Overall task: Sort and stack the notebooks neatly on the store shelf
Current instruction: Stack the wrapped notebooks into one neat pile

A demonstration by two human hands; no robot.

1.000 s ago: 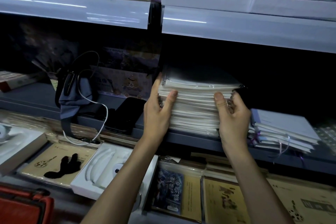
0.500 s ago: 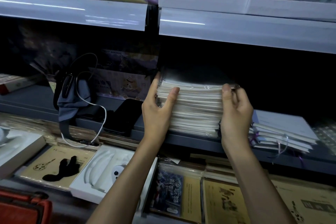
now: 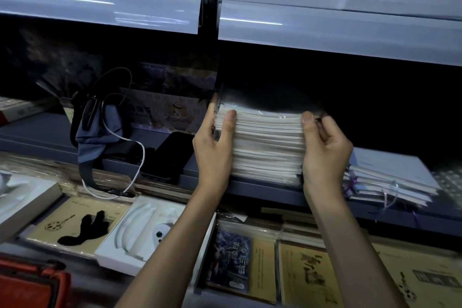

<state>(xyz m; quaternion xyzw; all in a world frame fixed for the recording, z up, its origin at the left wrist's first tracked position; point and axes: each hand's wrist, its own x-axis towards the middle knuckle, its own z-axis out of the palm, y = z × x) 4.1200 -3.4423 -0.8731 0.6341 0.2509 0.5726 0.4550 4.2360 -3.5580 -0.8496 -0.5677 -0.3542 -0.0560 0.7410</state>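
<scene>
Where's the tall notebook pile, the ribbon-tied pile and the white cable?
tall notebook pile point(image 3: 267, 147), head view, front page edges.
ribbon-tied pile point(image 3: 390, 169), head view, its top cover.
white cable point(image 3: 144, 157), head view, its right-hand bend.

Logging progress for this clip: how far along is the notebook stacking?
Done: a tall notebook stack sits on the shelf. In hand: the left hand and right hand grip its sides. Left: the smaller pile to its right lies fanned and uneven.
</scene>
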